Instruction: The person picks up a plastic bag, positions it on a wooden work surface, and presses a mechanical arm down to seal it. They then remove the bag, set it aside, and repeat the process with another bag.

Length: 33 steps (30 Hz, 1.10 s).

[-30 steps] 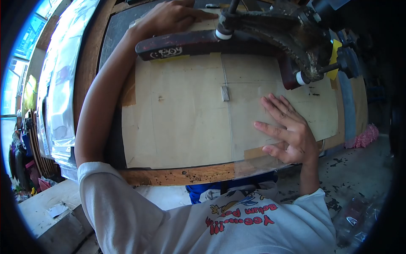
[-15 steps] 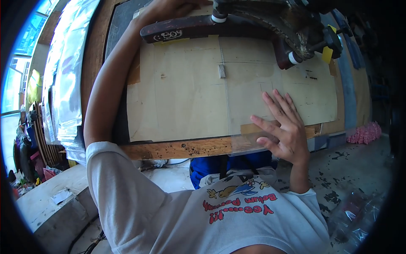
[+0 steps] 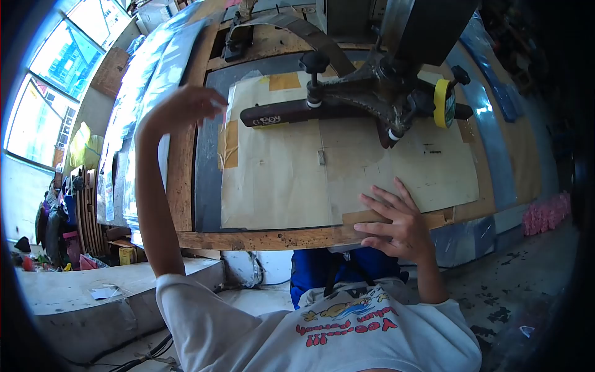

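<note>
Left hand (image 3: 189, 106): lifted at the side of the bench, half open, fingers loosely bent and pointing right; slightly blurred, and I can make out nothing in its grasp. Just right of its fingertips, the left edge of the pale sheet (image 3: 279, 180), brown tape (image 3: 229, 146) along it. Beneath and left of this hand, glossy plastic sheets (image 3: 158, 74).

Right hand (image 3: 396, 223): wide open, palm down, fingers spread, at the sheet's near edge; grips nothing visible. Another brown patch (image 3: 359, 217) lies by its fingertips. The pale sheet reaches away and to the left from this hand, lying flat on a dark board (image 3: 207, 186).

Beyond the right hand and to its left, a small grey block (image 3: 321, 157) on the sheet. Farther off, a dark bar (image 3: 273, 116) with pale lettering crosses above the sheet, its left end to the right of the left hand. Metal bracket (image 3: 359, 93) over the bar; yellow-rimmed dial (image 3: 442, 103) beyond the right hand, to its right. Wooden bench edge (image 3: 273, 239) left of the right hand. Pink bundle (image 3: 546, 214) well off to that hand's right.
</note>
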Each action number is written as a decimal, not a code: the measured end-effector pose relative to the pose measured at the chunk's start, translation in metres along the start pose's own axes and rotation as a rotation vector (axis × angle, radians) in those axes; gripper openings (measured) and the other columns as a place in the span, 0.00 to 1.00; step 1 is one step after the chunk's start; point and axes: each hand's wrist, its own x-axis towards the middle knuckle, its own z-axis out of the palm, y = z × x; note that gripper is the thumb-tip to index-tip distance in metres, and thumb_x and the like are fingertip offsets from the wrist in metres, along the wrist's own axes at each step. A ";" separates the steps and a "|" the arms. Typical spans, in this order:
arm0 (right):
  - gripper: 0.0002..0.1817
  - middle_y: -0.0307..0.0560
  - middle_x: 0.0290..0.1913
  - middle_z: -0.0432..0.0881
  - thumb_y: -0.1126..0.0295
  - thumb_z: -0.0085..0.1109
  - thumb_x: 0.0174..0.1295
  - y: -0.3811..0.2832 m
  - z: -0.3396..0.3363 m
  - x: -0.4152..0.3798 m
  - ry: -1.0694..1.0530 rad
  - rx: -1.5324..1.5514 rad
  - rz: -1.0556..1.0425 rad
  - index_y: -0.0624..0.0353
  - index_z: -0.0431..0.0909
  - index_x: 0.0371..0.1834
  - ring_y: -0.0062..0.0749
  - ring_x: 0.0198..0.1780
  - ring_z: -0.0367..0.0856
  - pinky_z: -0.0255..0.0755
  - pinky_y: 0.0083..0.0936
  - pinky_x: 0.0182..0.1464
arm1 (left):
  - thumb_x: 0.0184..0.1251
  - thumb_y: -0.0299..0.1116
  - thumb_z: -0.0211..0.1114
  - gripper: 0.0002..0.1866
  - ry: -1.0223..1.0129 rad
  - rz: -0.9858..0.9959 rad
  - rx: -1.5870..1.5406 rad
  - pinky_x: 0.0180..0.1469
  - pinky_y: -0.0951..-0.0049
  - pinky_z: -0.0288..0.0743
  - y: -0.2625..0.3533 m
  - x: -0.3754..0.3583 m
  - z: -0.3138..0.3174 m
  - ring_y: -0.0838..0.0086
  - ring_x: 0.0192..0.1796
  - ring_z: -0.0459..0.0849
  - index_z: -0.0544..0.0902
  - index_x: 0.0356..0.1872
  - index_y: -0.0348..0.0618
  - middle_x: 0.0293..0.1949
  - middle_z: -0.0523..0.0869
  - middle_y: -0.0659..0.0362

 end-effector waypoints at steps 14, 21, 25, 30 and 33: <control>0.08 0.42 0.56 0.87 0.60 0.73 0.60 0.001 0.003 -0.003 0.169 0.048 0.113 0.48 0.90 0.40 0.43 0.61 0.81 0.69 0.48 0.71 | 0.79 0.41 0.62 0.20 -0.535 0.719 -1.009 0.46 0.69 0.80 0.090 -0.145 0.260 0.65 0.41 0.86 0.84 0.56 0.31 0.46 0.88 0.50; 0.14 0.45 0.66 0.81 0.56 0.71 0.61 0.002 0.000 0.000 0.081 0.001 0.139 0.46 0.89 0.47 0.47 0.67 0.76 0.64 0.50 0.73 | 0.79 0.44 0.60 0.19 -0.586 0.112 -0.761 0.55 0.65 0.78 0.100 -0.113 0.359 0.63 0.51 0.86 0.84 0.57 0.40 0.50 0.88 0.52; 0.15 0.47 0.68 0.79 0.55 0.70 0.61 0.003 0.000 0.000 0.070 -0.028 0.152 0.46 0.88 0.48 0.49 0.69 0.75 0.64 0.50 0.73 | 0.76 0.43 0.62 0.18 -0.044 -0.086 -0.648 0.64 0.59 0.74 0.069 -0.107 0.426 0.54 0.61 0.82 0.83 0.58 0.43 0.56 0.87 0.50; 0.14 0.47 0.68 0.79 0.57 0.69 0.62 0.003 0.000 0.000 0.089 -0.024 0.151 0.47 0.88 0.48 0.49 0.69 0.75 0.65 0.47 0.73 | 0.74 0.41 0.63 0.19 0.251 -0.032 -0.370 0.66 0.56 0.73 -0.019 -0.079 0.573 0.54 0.63 0.81 0.82 0.60 0.46 0.59 0.86 0.53; 0.13 0.47 0.67 0.80 0.59 0.69 0.62 0.003 -0.002 -0.001 0.102 0.006 0.164 0.47 0.89 0.48 0.49 0.69 0.75 0.66 0.46 0.72 | 0.74 0.42 0.63 0.19 0.309 -0.037 -0.367 0.67 0.56 0.72 -0.032 -0.049 0.593 0.54 0.64 0.80 0.82 0.61 0.47 0.60 0.85 0.53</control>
